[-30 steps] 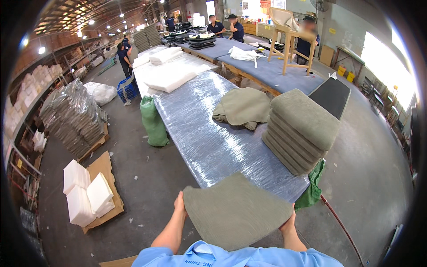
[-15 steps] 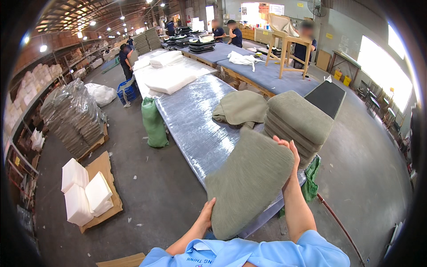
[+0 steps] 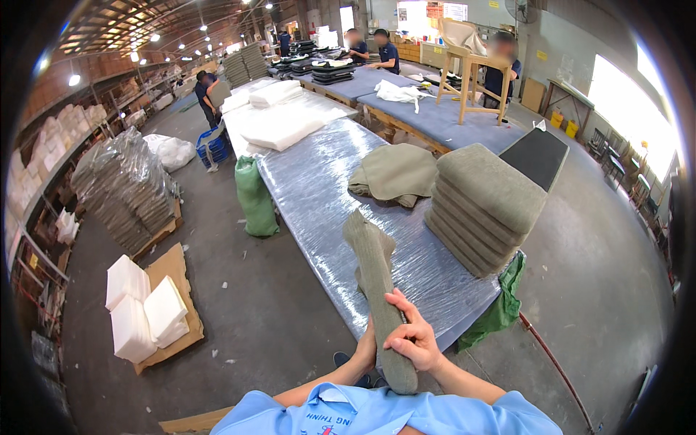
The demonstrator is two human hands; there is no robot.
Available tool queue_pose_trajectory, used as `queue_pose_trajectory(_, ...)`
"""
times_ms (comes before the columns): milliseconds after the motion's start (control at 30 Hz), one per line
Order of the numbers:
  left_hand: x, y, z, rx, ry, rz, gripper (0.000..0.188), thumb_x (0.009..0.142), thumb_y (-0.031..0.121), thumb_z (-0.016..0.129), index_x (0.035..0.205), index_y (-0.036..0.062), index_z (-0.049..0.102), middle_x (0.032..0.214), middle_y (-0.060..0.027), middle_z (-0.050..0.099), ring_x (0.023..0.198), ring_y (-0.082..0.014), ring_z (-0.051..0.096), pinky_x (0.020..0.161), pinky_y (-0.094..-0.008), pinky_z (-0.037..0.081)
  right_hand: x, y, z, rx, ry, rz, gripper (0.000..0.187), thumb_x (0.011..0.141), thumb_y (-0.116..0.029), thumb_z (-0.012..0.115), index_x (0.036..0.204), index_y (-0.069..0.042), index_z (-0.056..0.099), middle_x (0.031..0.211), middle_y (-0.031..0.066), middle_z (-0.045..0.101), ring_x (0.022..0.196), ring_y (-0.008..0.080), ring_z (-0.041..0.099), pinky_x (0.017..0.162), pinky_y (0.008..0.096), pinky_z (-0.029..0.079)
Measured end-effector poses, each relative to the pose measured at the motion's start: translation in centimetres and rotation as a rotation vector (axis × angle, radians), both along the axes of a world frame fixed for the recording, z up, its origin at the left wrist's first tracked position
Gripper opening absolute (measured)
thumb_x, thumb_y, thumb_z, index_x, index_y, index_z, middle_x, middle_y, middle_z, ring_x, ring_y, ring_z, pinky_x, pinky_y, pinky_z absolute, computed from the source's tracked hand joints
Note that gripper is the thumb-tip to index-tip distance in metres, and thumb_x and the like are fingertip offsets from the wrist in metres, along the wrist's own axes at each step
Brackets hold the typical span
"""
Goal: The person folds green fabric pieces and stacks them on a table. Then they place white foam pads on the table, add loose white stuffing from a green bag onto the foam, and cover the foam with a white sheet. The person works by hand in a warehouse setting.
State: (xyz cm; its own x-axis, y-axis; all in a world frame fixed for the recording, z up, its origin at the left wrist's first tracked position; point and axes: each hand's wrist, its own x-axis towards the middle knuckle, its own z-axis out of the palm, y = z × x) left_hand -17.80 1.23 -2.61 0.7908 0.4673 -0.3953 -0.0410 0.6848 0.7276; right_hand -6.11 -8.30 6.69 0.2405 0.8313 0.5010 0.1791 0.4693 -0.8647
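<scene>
An olive-green seat cushion (image 3: pixel 382 304) stands on edge in front of my body, its narrow side facing up and its far end over the table. My left hand (image 3: pixel 368 346) is closed against its left side, with most of the fingers hidden behind it. On the right, my right hand (image 3: pixel 415 335) grips the same cushion, thumb and fingers bent at its edge. Beyond it to the right rises a stack of similar cushions (image 3: pixel 482 206) on the plastic-covered table (image 3: pixel 319 217). Olive fabric (image 3: pixel 395 174) lies in a loose heap left of that stack.
White padding sheets (image 3: pixel 283 130) cover the table's far part. A green sack (image 3: pixel 255 199) leans at its left side; green cloth (image 3: pixel 500 308) hangs from the near right corner. White foam blocks (image 3: pixel 141 308) rest on floor cardboard. Co-workers stand around farther tables, one behind a wooden chair frame (image 3: pixel 471 76).
The cushion has turned from showing its broad face to standing edge-on, closer to my body. My right hand has come down and inward from its far corner to its near part.
</scene>
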Motion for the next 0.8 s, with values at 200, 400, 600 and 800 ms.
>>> queue_pose_trajectory(200, 3.3, 4.9, 3.8, 0.083, -0.167, 0.040, 0.070, 0.108, 0.061, 0.026, 0.152, 0.0081, 0.041, 0.139, -0.0133, 0.056, 0.122, -0.0240, 0.061, 0.102, -0.0396, 0.053, 0.5, 1.1, -0.6, 0.009, 0.034, -0.096, 0.026, 0.092, -0.028, 0.068, 0.101, -0.006, 0.078, 0.157, 0.0223, 0.041, 0.154, 0.0383, 0.024, 0.122, 0.0526, 0.020)
queue_pose_trajectory(400, 6.0, 11.9, 1.9, 0.255, -0.175, 0.217, 0.076, 0.105, 0.069, 0.032, 0.162, 0.0182, 0.030, 0.132, -0.0074, 0.058, 0.113, -0.0185, 0.061, 0.093, -0.0346, 0.054, 1.3, 5.1, -1.4, -0.022, -0.085, -0.251, 0.032, 0.094, -0.022, 0.067, 0.121, -0.005, 0.068, 0.139, 0.0139, 0.053, 0.124, 0.0250, 0.052, 0.105, 0.0403, 0.042)
queue_pose_trajectory(600, 5.7, 16.9, 0.7, 0.350, -0.049, 0.102, 0.075, 0.106, 0.062, 0.039, 0.166, 0.0208, 0.017, 0.162, -0.0089, 0.036, 0.143, -0.0254, 0.042, 0.115, -0.0405, 0.037, 8.1, 14.5, -3.9, -0.251, -0.086, -0.473, 0.044, 0.099, -0.021, 0.065, 0.138, -0.004, 0.057, 0.137, 0.0098, 0.058, 0.126, 0.0203, 0.055, 0.099, 0.0346, 0.047)
queue_pose_trajectory(800, 9.5, 21.1, 1.9, 0.416, 0.135, 0.225, 0.080, 0.105, 0.064, 0.040, 0.163, 0.0096, 0.029, 0.165, -0.0099, 0.034, 0.149, -0.0270, 0.035, 0.122, -0.0396, 0.024, 16.4, 20.9, -4.2, -0.550, 0.221, -0.251, 0.072, 0.106, -0.056, 0.046, 0.159, -0.008, 0.037, 0.164, 0.0146, 0.036, 0.151, 0.0274, 0.033, 0.124, 0.0467, 0.018)
